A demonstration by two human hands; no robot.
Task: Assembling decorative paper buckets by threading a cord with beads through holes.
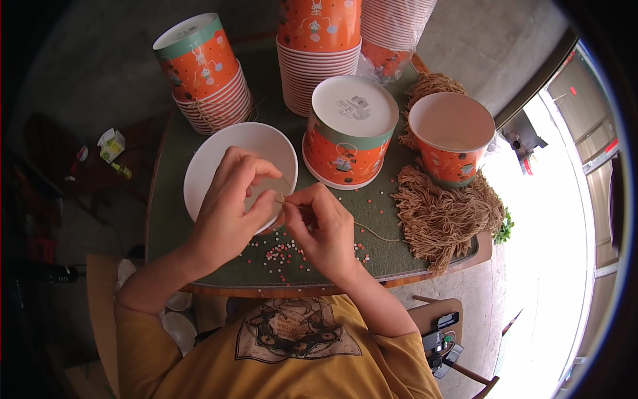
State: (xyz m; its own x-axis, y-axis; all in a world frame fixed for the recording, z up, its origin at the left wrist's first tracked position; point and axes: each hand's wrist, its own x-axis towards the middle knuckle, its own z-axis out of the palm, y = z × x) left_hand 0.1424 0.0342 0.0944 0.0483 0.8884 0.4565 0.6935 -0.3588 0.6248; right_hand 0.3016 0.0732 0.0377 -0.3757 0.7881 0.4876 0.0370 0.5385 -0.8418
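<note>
Both hands' fingers (278, 197) pinching tan string (372, 231) (over white bowl (206, 159)), beads (279, 256) below.

We observe the left hand (229, 213) and right hand (322, 229) pinching a tan string (375, 233) at the white cup's (212, 153) 4 o'clock; loose beads (279, 256) lie below.

The string's (372, 231) end between both pinches is too small to tell.
</note>
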